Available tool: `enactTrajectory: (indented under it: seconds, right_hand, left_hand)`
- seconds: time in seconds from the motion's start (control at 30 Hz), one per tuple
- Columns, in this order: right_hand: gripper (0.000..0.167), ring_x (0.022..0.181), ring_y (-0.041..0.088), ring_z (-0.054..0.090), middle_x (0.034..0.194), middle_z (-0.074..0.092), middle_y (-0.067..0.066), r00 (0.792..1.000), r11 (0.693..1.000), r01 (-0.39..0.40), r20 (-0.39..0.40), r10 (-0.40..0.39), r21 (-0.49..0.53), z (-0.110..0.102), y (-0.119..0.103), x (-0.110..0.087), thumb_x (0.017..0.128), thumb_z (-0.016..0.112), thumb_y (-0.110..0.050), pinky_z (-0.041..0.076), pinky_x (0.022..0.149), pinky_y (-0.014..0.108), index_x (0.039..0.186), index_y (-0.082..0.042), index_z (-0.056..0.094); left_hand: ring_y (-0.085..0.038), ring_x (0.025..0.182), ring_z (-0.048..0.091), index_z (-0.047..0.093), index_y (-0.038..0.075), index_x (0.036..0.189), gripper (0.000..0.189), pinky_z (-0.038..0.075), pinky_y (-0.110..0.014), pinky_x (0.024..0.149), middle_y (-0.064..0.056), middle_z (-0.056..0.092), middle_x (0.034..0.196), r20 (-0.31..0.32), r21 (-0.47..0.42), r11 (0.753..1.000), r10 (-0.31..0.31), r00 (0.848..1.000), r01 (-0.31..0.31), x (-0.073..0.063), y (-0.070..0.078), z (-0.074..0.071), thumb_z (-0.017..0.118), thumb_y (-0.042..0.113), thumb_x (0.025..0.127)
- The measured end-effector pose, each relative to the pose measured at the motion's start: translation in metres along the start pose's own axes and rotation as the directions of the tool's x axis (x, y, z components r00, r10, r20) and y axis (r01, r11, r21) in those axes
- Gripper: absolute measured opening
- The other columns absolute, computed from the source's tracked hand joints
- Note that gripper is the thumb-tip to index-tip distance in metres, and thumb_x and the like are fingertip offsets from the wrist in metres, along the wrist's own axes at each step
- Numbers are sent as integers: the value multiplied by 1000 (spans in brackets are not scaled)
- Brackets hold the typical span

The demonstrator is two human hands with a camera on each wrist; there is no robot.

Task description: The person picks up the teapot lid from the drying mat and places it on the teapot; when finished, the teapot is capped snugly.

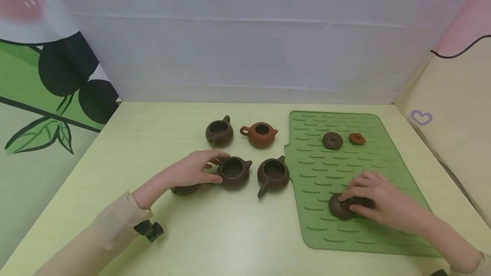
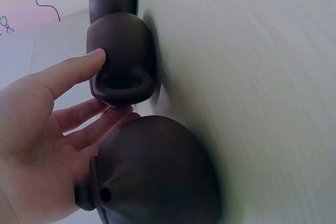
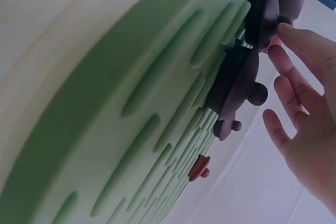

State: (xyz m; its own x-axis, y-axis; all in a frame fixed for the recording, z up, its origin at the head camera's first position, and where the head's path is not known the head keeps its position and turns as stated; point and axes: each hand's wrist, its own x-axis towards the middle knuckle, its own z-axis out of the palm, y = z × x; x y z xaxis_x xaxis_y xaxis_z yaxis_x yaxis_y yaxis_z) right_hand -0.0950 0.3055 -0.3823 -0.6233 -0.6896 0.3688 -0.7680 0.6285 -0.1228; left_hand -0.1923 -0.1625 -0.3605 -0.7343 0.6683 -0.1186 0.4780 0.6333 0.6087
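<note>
My left hand (image 1: 197, 168) holds a dark brown teapot (image 1: 235, 173) with no lid on it, thumb and fingers to either side near its handle. Under that wrist sits another dark teapot (image 2: 163, 171), largely hidden in the head view; the left wrist view shows a lid (image 2: 95, 187) on it. On the green mat (image 1: 314, 237), my right hand (image 1: 377, 199) pinches the knob of a dark lid (image 1: 337, 208) between thumb and index finger. A second dark lid (image 3: 233, 82) lies beside it, partly covered by the hand in the head view.
Farther back stand a dark teapot (image 1: 219, 134) and a reddish teapot (image 1: 261, 137). One more dark teapot (image 1: 273, 173) is by the mat's left edge. At the mat's back lie a dark lid (image 1: 332, 141) and a reddish lid (image 1: 357, 139).
</note>
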Motion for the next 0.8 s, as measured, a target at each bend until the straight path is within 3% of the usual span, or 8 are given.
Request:
enactTrajectory:
  seconds: [0.57, 0.8]
  right_hand:
    - [36, 92, 0, 51, 94, 61, -26, 1000, 999, 2, -14, -1, 37, 0, 0, 2, 70, 85, -18, 34, 89, 22, 98, -36, 71]
    - [44, 85, -4, 51, 93, 62, -27, 999, 988, -36, -2, 37, 151, 6, 4, -1, 69, 87, -12, 37, 80, 13, 101, -36, 69]
  left_hand:
    - [-31, 120, 63, 50, 4, 141, 60, 54, -45, 99, -14, 59, 138, -5, -4, 1000, 2, 1000, -2, 0, -1, 2, 75, 19, 88]
    - [-31, 120, 63, 50, 3, 141, 60, 54, -45, 99, -14, 59, 138, -6, -11, 1000, 3, 1000, -3, 0, -2, 2, 75, 19, 88]
